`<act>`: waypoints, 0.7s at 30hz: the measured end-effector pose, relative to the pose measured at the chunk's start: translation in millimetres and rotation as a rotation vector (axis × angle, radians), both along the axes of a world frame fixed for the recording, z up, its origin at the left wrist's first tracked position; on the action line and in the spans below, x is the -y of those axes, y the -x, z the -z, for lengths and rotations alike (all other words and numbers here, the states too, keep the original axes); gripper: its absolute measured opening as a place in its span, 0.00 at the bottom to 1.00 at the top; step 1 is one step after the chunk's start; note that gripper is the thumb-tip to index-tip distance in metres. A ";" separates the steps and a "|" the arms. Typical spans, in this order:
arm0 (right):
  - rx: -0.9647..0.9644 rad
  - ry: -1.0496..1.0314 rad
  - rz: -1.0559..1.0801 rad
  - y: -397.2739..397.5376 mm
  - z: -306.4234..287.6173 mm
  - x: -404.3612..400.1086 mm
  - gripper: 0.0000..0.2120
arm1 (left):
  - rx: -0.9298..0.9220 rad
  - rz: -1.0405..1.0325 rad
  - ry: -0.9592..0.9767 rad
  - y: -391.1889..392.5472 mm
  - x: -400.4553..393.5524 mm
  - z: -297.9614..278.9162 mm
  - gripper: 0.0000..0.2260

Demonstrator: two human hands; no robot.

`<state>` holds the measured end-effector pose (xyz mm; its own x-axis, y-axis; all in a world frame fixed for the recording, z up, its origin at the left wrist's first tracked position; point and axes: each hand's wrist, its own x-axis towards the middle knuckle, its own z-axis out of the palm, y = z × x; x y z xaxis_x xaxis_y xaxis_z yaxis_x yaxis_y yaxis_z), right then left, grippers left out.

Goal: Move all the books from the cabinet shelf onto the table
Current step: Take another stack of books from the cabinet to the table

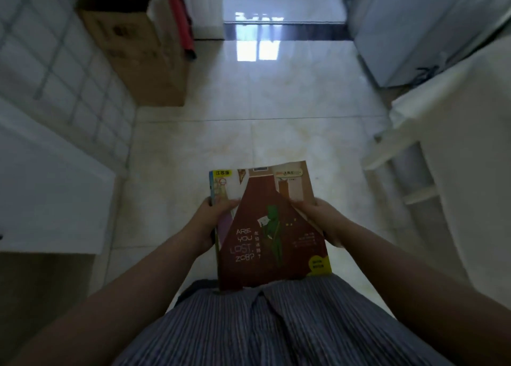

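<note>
The striped shirt [276, 329] at six o'clock fills the bottom of the view, and the books [269, 227] rest their lower edge against it, held flat and face-up over the tiled floor [276, 122]. It looks like a thin stack: a brown cover on top, a second book's edge showing at nine o'clock. This seems to be the carry between shelf and worktop, so the job now is keeping the stack squared and level, thumbs pressing down so the top cover cannot slide off, and walking without tipping it. A white surface [49, 199] at nine o'clock may be the worktop, though I cannot be sure; white shelving [442, 158] stands at three o'clock and a cardboard box [138, 56] at eleven. The left hand [210, 222] grips the stack's left edge, fingers curled beneath and thumb on top; the right hand [320, 219] pinches the right edge likewise. Books lie between both hands, touching each.
</note>
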<state>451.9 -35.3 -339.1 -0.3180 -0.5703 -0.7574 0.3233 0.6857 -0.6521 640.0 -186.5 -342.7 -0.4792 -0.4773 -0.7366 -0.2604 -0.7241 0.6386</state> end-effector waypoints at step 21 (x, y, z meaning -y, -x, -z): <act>-0.144 -0.176 0.920 178.9 -1.4 -285.8 0.34 | 0.059 0.816 -0.024 362.7 -207.7 -5.5 0.18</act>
<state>273.0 250.4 -337.6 -0.6831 0.0689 -0.7270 0.7103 0.2940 -0.6396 277.3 21.2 -337.2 -0.6293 0.0209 -0.7769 -0.7440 -0.3052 0.5944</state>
